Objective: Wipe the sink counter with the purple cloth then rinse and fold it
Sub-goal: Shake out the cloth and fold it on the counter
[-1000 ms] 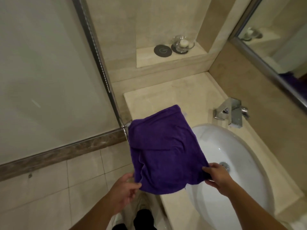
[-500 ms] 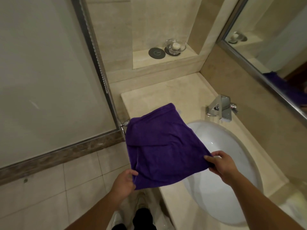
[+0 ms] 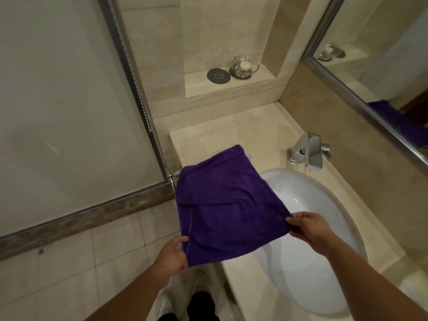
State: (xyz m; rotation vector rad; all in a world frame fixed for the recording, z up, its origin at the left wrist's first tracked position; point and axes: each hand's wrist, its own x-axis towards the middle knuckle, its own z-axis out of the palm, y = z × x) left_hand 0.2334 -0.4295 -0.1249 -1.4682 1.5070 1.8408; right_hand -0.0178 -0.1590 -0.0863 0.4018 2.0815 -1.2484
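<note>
The left hand (image 3: 173,256) kept a pinching grip on the near left corner of the purple cloth (image 3: 227,205), thumb on top and fingers tucked under. The right hand (image 3: 310,230) pinched the near right corner the same way. Neither grip was released, and between them the near hem was drawn fairly straight. This hold probably served to spread the cloth flat, so that it could be laid down evenly or folded squarely instead of bunching.

The cloth stretched away from the hands across the floor-side edge of the surface (image 3: 243,126). Its far end lay on or just above the stone, I could not tell which, and its left corner overhung that edge. Its right border ran beside the rim of the sink (image 3: 308,195) and lapped it slightly. A crease crossed the middle, which suggested one layer was already doubled over.

The faucet (image 3: 308,154) stood at the back edge behind the sink, well apart from the cloth. On the ledge (image 3: 259,77) above the surface's far corner sat a glass bowl (image 3: 244,66) holding something pale. Just beside it lay a dark disc (image 3: 218,76) with a faint mark like a "G", too small to be sure of. No other writing or brand was legible.
</note>
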